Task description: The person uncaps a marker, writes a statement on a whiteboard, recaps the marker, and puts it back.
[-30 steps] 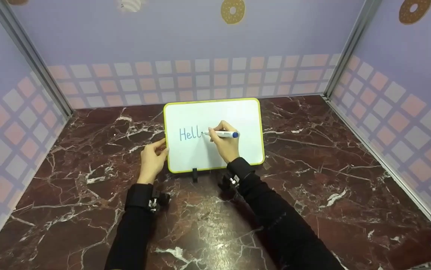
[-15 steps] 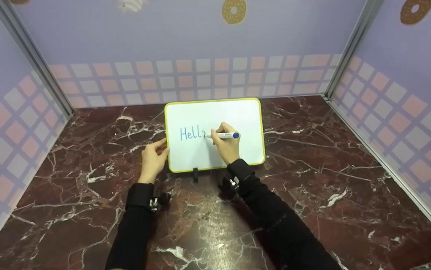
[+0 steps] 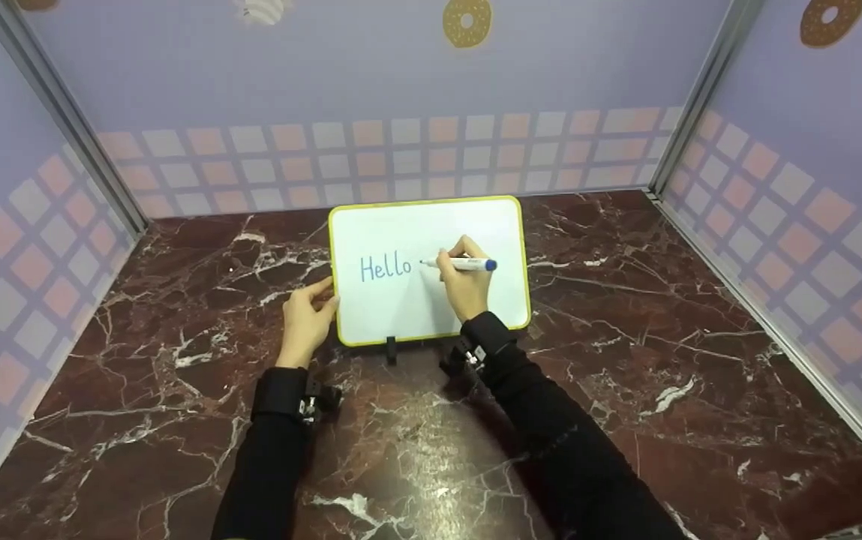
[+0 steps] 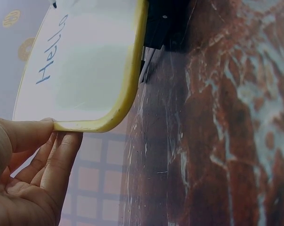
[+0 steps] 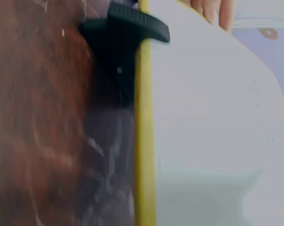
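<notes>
A small whiteboard [image 3: 378, 315] with a yellow rim leans on a black stand [image 3: 391, 351], with "Hello" written across it in blue. My left hand [image 3: 306, 321] holds its left edge. In the left wrist view, the thumb [image 4: 31, 134] lies at the yellow rim and the other fingers are behind the board. A white marker [image 3: 470, 264] with a blue end is pinched in my right hand [image 3: 468, 291], its tip pointing left just past the "o". Whether the tip touches the board I cannot tell. In the right wrist view, the right hand is out of sight.
The board stands on a dark red marbled table [image 3: 671, 337] with white veins. Purple panels with pink and white squares close off the back [image 3: 370, 82] and both sides. Another black stand foot [image 5: 132, 28] grips the board's lower edge in the right wrist view.
The final "o" of "Hello" has appeared on the board. My right hand has moved right with the marker; the left hand keeps its hold in the same place.
</notes>
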{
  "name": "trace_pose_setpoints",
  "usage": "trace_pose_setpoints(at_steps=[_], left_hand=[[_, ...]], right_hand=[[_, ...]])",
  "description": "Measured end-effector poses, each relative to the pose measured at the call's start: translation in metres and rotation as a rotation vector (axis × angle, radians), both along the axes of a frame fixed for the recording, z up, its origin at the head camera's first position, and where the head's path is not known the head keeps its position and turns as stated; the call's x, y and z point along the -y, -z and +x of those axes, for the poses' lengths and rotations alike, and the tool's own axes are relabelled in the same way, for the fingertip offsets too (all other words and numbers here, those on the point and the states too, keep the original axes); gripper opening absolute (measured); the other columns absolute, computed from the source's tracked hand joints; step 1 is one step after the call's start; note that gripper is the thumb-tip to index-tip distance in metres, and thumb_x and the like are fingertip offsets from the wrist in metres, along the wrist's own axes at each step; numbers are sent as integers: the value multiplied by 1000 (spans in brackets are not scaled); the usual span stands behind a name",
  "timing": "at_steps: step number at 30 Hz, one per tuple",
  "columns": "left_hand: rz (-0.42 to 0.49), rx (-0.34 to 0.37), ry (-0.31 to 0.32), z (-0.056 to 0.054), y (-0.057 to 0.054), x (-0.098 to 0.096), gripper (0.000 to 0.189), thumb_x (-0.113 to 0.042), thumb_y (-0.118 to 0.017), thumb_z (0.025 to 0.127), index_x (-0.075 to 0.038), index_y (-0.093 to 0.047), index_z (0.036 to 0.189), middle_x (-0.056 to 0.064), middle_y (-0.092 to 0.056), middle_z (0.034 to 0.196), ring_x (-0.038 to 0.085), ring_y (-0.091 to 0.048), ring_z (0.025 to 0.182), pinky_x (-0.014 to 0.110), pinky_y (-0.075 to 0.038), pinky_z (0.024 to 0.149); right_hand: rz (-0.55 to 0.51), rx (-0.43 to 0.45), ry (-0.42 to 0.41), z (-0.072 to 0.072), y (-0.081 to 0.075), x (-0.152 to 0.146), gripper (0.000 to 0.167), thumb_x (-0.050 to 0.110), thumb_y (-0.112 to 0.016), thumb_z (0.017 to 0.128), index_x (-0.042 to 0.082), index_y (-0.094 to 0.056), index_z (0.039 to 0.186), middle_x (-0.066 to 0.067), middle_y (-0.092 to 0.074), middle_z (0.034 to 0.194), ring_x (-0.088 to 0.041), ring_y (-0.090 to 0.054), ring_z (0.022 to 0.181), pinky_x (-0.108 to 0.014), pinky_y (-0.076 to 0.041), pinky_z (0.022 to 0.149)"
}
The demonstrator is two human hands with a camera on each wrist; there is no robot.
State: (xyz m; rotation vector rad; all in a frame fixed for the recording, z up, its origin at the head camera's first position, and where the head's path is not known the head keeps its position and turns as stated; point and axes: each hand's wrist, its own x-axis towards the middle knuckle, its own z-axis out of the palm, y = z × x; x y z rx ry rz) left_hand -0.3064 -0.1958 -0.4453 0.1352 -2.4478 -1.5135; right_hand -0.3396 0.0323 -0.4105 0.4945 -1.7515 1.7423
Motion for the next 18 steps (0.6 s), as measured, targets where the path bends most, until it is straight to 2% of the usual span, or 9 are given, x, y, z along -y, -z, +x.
trace_pose_setpoints(at_steps=[2, 4, 6, 10, 12, 15, 18], left_hand=[[-13, 0, -10, 0, -1, 0, 42, -1, -57, 98, 1, -54, 139, 26, -64, 127, 36, -67, 112, 42, -60, 90], [-26, 0, -19, 0, -2, -1, 42, -2, -58, 98, 1, -55, 139, 25, -64, 127, 36, -67, 111, 42, -60, 90], [-37, 0, -22, 0, -2, -1, 42, -2, -58, 98, 1, -55, 139, 25, -64, 126, 36, -68, 110, 42, -60, 89], [-37, -3, -18, 0, -2, -1, 42, -2, -58, 98, 1, -54, 139, 25, -64, 127, 36, -67, 110, 42, -60, 89], [-35, -5, -17, 0, -1, -1, 42, -2, -58, 98, 1, -55, 139, 25, -64, 126, 36, -68, 110, 42, -60, 88], [-30, -3, -19, 1, -1, -1, 41, -2, -58, 98, 0, -55, 139, 25, -65, 125, 36, -68, 110, 42, -60, 88], [-32, -3, -18, 0, -1, -1, 41, -2, -58, 98, 1, -55, 139, 26, -65, 125, 37, -67, 110, 42, -60, 88]], right_hand=[[-4, 9, 2, -3, 1, -5, 30, -17, -53, 86, -6, -36, 65, -15, -48, 53, -11, -45, 43, -16, -30, 45], [1, 21, 1, -5, 2, -10, 33, -16, -54, 86, -3, -34, 63, -11, -47, 52, -6, -42, 43, -16, -30, 44], [12, 35, 0, -6, 3, -13, 34, -15, -56, 87, -2, -36, 63, -13, -49, 52, -11, -45, 43, -16, -30, 45], [28, 41, -19, -7, 4, -15, 31, -12, -59, 89, -7, -39, 65, -26, -55, 57, -36, -51, 48, -17, -33, 48], [39, 42, -23, -6, 3, -15, 29, -10, -59, 90, -11, -41, 67, -31, -56, 61, -45, -53, 53, -17, -33, 49], [51, 50, -21, -6, 3, -14, 28, -9, -59, 91, -14, -42, 69, -33, -57, 63, -47, -55, 55, -17, -34, 50], [65, 51, -16, -7, 3, -14, 29, -9, -59, 91, -13, -42, 68, -30, -56, 61, -40, -56, 52, -17, -34, 50]])
